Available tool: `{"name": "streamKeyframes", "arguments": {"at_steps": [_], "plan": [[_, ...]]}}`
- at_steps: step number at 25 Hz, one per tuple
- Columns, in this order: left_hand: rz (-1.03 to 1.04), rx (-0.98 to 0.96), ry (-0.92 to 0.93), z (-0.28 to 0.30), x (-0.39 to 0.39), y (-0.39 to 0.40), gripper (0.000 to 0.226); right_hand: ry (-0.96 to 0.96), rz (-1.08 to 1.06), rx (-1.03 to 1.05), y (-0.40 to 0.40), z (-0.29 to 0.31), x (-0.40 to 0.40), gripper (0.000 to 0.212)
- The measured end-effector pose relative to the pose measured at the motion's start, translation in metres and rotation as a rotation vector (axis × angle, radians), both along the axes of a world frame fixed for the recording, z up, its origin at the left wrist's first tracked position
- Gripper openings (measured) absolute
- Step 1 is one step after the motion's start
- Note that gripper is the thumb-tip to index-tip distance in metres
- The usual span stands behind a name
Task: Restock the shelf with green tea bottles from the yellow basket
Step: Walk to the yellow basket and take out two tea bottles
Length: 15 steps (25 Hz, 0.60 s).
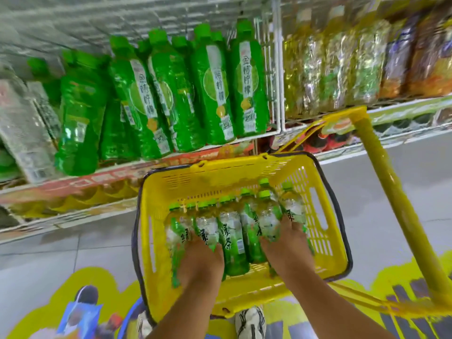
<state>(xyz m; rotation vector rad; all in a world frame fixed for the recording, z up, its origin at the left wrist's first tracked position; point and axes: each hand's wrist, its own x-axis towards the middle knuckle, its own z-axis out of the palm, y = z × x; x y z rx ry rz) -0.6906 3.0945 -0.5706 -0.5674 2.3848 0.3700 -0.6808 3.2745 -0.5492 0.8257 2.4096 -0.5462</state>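
Green tea bottles [232, 238] under both hands

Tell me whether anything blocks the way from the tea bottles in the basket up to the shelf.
Nothing visible does. Both hands, left hand and right hand, are already on green tea bottles inside the open-topped yellow basket. The space between it and the shelf of green bottles is open; only the basket's raised handle stands off to the right.
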Motion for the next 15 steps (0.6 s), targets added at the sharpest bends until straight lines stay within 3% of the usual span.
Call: {"name": "streamKeyframes", "arguments": {"at_steps": [6,15], "plan": [[0.048,-0.060,-0.005,-0.014,-0.006,0.013,0.058,0.032,-0.106,0.007,0.000,-0.034,0.005,0.088],[0.055,-0.003,0.054,0.000,-0.013,0.002,0.046,0.083,-0.164,-0.013,0.001,-0.030,0.004,0.043]]}}
